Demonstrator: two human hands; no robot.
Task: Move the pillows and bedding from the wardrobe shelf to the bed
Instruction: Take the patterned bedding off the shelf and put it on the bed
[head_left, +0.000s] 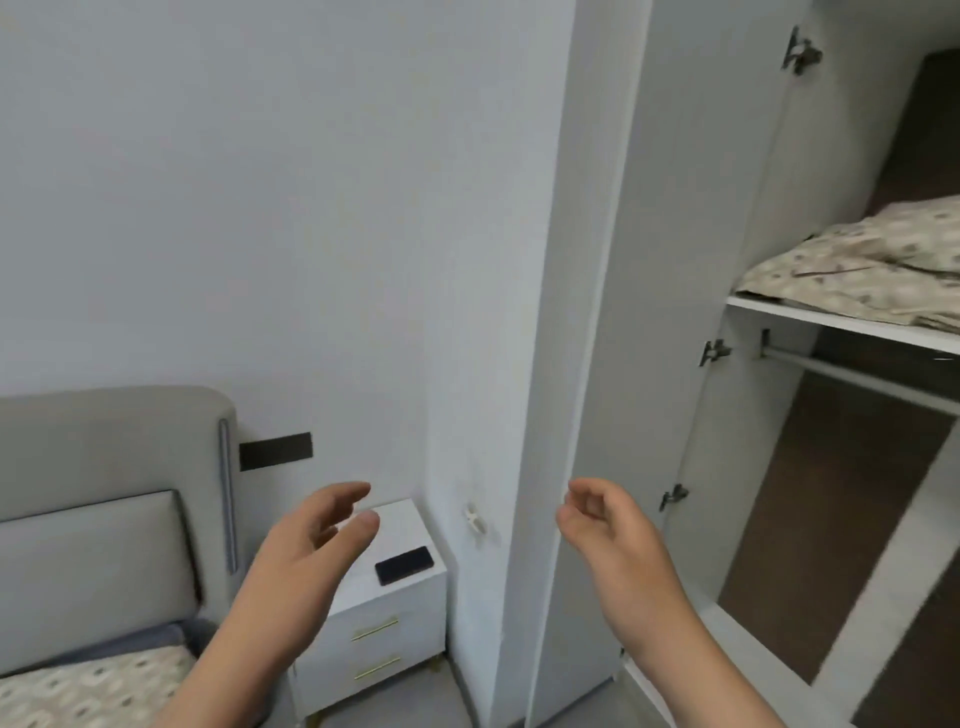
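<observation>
Folded beige patterned bedding (862, 265) lies on the white wardrobe shelf (831, 318) at the upper right. The bed (88, 686), with a matching patterned cover and a grey padded headboard, fills the lower left corner. My left hand (306, 545) is raised in front of the nightstand, fingers apart and holding nothing. My right hand (608, 525) hangs near the open wardrobe door's edge, fingers loosely curled, also holding nothing. Both hands are well below and left of the shelf. No pillow is visible from here.
The open white wardrobe door (613, 364) stands edge-on between my hands and the shelf. A hanging rail (852, 376) runs under the shelf. A white nightstand (384, 603) with a black phone (404, 565) sits between bed and wall.
</observation>
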